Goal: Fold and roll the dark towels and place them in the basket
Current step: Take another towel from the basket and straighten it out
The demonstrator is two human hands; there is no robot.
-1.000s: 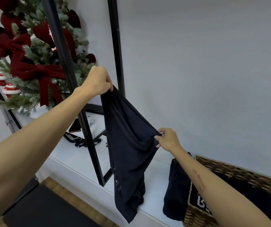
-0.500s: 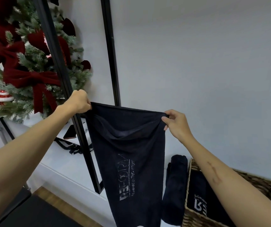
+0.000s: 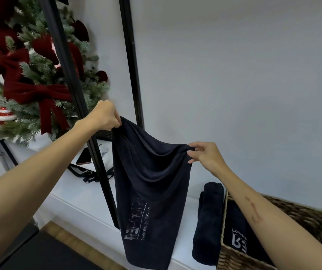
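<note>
While the dark towel (image 3: 152, 184) hangs between them, left hand (image 3: 105, 115) pinching one top corner, right hand (image 3: 205, 154) gripping the other, lower.

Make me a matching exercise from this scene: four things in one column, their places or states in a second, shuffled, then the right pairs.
Things:
1. held towel
2. rolled towel
3. basket
4. phone

Places or states:
A. lying on the white shelf behind the black frame
B. hanging from both hands
C. woven, at the lower right, a printed towel inside
D. lying on the shelf just left of the basket

Pairs: 1-B, 2-D, 3-C, 4-A
</note>
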